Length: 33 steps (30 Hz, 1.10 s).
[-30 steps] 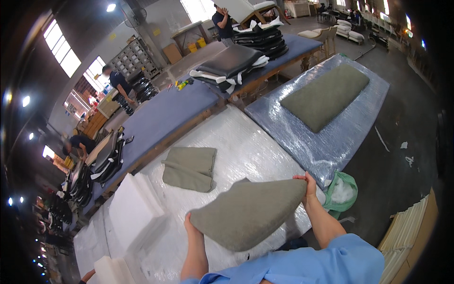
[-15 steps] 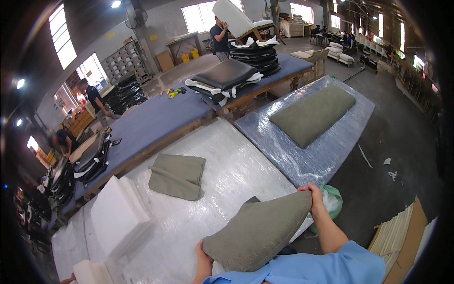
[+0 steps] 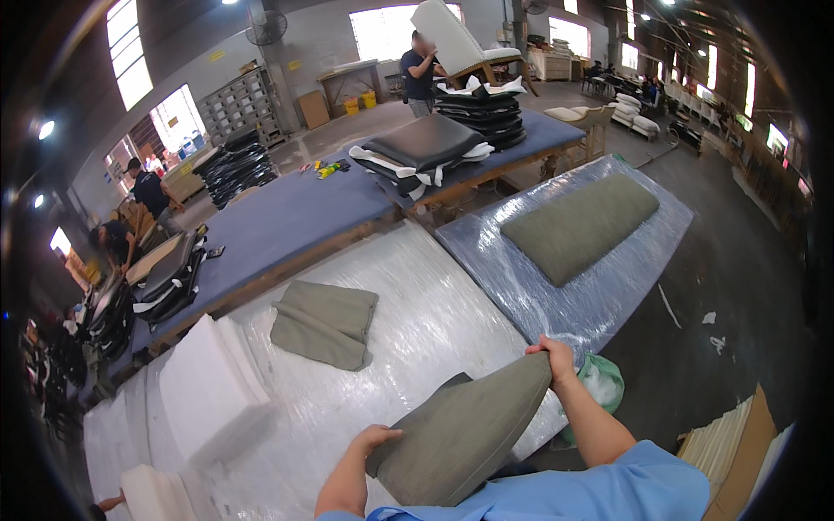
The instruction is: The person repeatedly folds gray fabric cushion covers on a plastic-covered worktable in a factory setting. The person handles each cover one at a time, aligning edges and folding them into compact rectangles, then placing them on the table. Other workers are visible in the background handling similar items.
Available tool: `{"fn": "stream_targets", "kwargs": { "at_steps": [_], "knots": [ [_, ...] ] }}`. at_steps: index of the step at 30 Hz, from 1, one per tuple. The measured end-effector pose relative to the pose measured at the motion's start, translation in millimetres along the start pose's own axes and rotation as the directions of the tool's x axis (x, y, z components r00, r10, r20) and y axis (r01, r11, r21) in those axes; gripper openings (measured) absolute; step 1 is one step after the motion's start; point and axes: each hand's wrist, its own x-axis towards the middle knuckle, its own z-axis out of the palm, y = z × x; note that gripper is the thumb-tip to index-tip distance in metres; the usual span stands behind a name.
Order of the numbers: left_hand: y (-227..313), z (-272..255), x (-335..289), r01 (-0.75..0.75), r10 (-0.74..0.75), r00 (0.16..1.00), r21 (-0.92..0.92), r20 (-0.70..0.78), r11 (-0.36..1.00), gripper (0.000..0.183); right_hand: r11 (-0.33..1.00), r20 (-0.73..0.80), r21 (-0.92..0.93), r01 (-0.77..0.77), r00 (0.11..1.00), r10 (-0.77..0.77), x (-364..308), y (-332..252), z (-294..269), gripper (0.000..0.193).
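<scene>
In front of my body a grey-green cushion [image 3: 465, 430] is held tilted above the plastic-covered table [image 3: 434, 291]. The fingers of my right hand [image 3: 556, 358] are wrapped round its upper right corner. On its left edge rests my left hand [image 3: 375, 440], gripping there with the fingertips over the fabric; its thumb and the underside of the cushion are hidden. A small dark flap [image 3: 456, 380] shows behind the cushion's upper edge. Farther left on the table lies a folded grey-green fabric cover [image 3: 326, 323], apart from both hands.
White foam sheets [image 3: 208, 391] are stacked at the left. A second green cushion [image 3: 582, 226] lies on the plastic-wrapped table at the right. Black seat pads [image 3: 421, 143] sit on the blue table beyond. Several people work farther back; another person's hand [image 3: 111, 503] touches foam at lower left.
My left hand has shifted up onto the cushion's left edge from its lower left corner. The cushion has turned steeper, and my right hand has moved slightly left with its corner.
</scene>
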Motion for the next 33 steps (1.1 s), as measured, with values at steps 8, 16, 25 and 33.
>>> {"fn": "stream_targets", "kwargs": {
  "at_steps": [8, 16, 25, 33],
  "knots": [
    [-23.9, 75.1, 0.4, -0.085, 0.151, 0.960, 0.266, -0.237, 0.960, 0.064, 0.953, 0.237, -0.204, 0.223, 0.956, -0.173, 4.3, -1.5, 31.6, 0.035],
    [-39.1, 106.5, -4.8, -0.007, 0.099, 0.841, 0.172, -0.532, 0.985, 0.050, 0.722, 0.560, -0.552, 0.417, 0.827, -0.049, -6.8, -12.0, 48.1, 0.032],
    [-47.4, 106.4, -7.2, -0.193, 0.313, 0.687, 0.251, -0.656, 0.949, 0.031, 0.099, 0.826, -0.295, 0.950, 0.202, 0.526, 14.7, 21.2, 204.3, 0.048],
    [-56.6, 125.2, -13.5, -0.262, 0.255, 0.583, 0.119, -0.771, 0.958, 0.030, -0.275, 0.566, -0.261, 0.925, 0.378, 0.732, 0.9, 180.4, 241.9, 0.043]
  ]
}}
